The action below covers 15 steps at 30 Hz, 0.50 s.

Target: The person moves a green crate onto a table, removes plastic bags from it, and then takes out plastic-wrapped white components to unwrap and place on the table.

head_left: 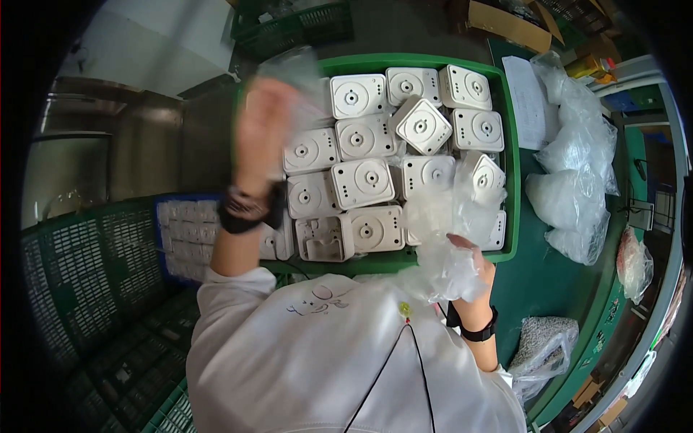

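Note:
My left hand is smeared by motion over the left side of a green crate. A blurred clear plastic bag shows at its fingers; whether they grip it cannot be made out. My right hand, at the crate's near right corner, is closed on a crumpled bunch of clear plastic bags. The bunch hides part of the crate's contents. Rows of white square plastic housings fill the crate, most with a round recess face up. One housing lies turned and tilted on the others.
To the right, a pile of clear plastic bags and a paper sheet lie on the green table. A bag of grey material sits nearer. At left are a blue crate of white parts and green slatted crates.

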Tool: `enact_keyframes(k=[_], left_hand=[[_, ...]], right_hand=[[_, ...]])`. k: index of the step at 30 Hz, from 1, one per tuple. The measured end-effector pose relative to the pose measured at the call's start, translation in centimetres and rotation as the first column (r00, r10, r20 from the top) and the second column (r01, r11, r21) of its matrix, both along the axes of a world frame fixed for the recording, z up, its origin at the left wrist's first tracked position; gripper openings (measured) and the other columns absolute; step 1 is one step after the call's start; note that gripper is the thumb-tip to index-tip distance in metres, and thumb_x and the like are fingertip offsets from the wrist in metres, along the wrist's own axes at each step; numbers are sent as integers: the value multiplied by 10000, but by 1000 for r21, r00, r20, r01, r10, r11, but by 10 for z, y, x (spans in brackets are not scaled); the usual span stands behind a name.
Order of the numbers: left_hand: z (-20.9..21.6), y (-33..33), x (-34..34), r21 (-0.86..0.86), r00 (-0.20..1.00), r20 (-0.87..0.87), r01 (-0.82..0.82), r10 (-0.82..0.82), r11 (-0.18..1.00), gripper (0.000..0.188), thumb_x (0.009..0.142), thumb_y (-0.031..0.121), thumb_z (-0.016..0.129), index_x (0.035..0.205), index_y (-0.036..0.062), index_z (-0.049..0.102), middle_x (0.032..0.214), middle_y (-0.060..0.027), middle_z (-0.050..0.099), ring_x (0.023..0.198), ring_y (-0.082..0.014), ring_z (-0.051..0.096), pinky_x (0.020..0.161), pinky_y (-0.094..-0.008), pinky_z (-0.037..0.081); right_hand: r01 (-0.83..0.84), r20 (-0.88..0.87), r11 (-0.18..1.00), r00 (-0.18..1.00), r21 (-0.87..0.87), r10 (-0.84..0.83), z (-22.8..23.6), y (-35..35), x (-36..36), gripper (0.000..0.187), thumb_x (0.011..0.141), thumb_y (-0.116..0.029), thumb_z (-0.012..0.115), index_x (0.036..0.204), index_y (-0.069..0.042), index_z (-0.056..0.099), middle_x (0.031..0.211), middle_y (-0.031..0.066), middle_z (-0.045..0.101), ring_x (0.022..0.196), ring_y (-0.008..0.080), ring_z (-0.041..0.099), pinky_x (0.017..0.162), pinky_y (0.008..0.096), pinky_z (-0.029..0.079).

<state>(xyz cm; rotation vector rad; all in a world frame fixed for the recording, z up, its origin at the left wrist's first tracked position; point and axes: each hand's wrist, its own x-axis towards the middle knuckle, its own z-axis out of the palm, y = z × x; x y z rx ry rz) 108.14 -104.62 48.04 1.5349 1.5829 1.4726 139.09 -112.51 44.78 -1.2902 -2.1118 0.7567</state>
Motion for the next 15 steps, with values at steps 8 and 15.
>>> enact_keyframes(k=[8,15], left_hand=[[0,-61,189,354,-60,466,927,-883,124,245,764,106,586,978,41,485,930,-89,559,792,-227,552,665,-325,427],[11,-6,258,226,179,-150,964,-972,143,613,673,251,707,1152,31,393,1132,-126,446,998,-218,474,840,-325,389]], right_hand=[[28,-683,904,645,-427,-343,-1,-35,19,496,686,-126,604,1146,-60,433,1131,135,490,923,248,522,748,317,432],[236,-321,950,901,-203,-293,10,-46,69,456,792,-271,488,1197,-86,389,1125,120,465,1075,245,414,916,356,318]])
